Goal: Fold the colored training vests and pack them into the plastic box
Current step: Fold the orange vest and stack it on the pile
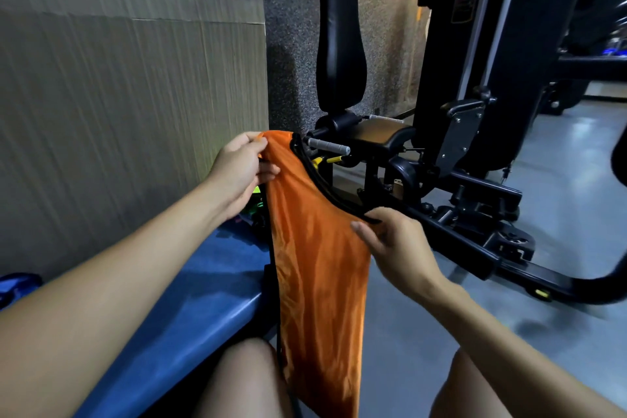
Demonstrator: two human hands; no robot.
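hanging from both hands' grip, the orange vest (319, 268) dangles unfolded.

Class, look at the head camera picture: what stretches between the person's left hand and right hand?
In the head view, the orange vest with its black-trimmed edge spans from the left hand to the right hand.

Grey floor (559, 180) — black gym machine (475, 146), blue bench (203, 299)

An orange vest (315, 268) with black trim hangs lengthwise, folded narrow, beside a blue bench (203, 288).
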